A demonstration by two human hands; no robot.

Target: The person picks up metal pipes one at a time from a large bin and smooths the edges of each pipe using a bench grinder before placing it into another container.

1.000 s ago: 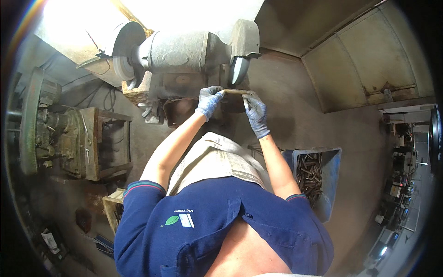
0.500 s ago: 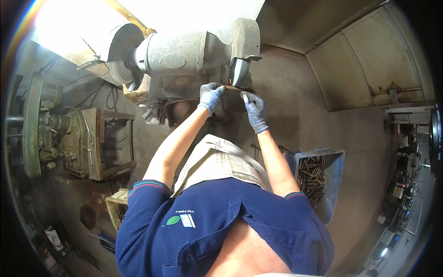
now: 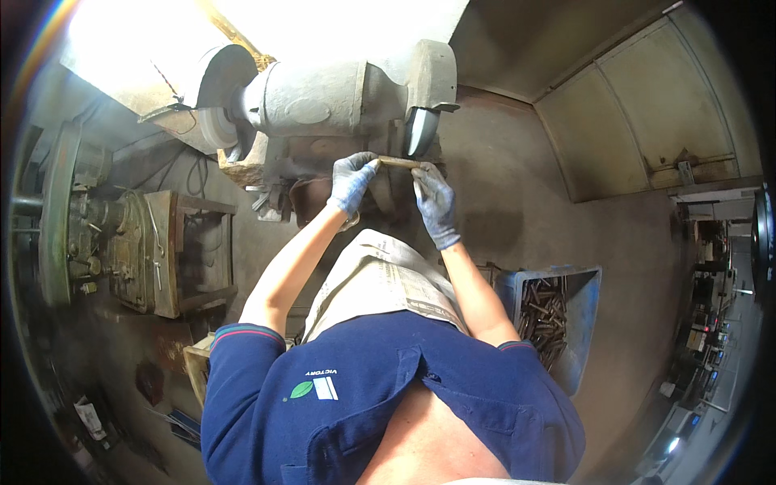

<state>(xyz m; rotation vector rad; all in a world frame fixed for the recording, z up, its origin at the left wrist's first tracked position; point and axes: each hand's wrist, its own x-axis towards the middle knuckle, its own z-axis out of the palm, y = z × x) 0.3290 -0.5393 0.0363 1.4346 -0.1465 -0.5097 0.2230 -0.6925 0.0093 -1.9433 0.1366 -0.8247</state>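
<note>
A short brownish metal rod [image 3: 398,162] lies crosswise between my two gloved hands. Its left end is pinched in the fingers of my left hand [image 3: 351,183], and my right hand [image 3: 436,204] grips the other end. Both gloves are blue-grey and stained. Just beyond the rod, apart from it, the right wheel [image 3: 422,131] of a grey bench grinder [image 3: 311,99] shows under its guard. The exact shape of the rod's ends is hidden by my fingertips.
A blue bin [image 3: 588,319] with many similar metal rods [image 3: 544,317] stands by my right side. To the left are a green machine [image 3: 129,242] on a frame and a pale crate [image 3: 196,365]. The grinder's left wheel [image 3: 217,128] is exposed. Metal panels [image 3: 638,121] stand at the far right.
Both hands have drawn back slightly from the grinding wheel with the rod, toward me and a little left. The bright spark at the wheel is gone.
</note>
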